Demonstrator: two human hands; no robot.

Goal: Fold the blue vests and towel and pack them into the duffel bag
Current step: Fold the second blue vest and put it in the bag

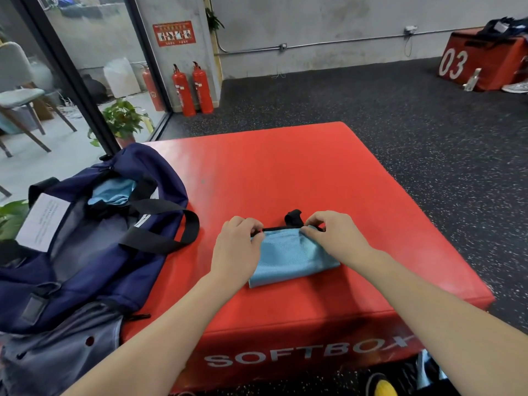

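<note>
The vest (291, 260) lies folded small on the red box (285, 172), right under your fingers. Your left hand (238, 247) curls its fingertips onto the vest's far left corner, pinching the black-trimmed edge; your right hand (337, 237) pinches the far right corner the same way. A black strap loop (294, 218) sticks up just beyond your fingers, between the two hands.

To the left of your left fingers, near but apart, the navy bag (94, 252) lies on the box's left edge with its top open. One black handle (171, 227) flops toward your left hand. Light blue cloth (113, 191) shows inside the opening, and a white label (43, 222) sits on the bag's near side.

Nothing lies between your fingers and the bag mouth but bare red surface and that handle.

Beyond your fingers the box top runs on, then dark speckled floor (371, 104). Farther off, two fire extinguishers (193, 90) stand by a grey wall, a potted plant (123, 121) sits by the glass door to the left, and a second red box marked 03 (483, 62) stands far right.
</note>
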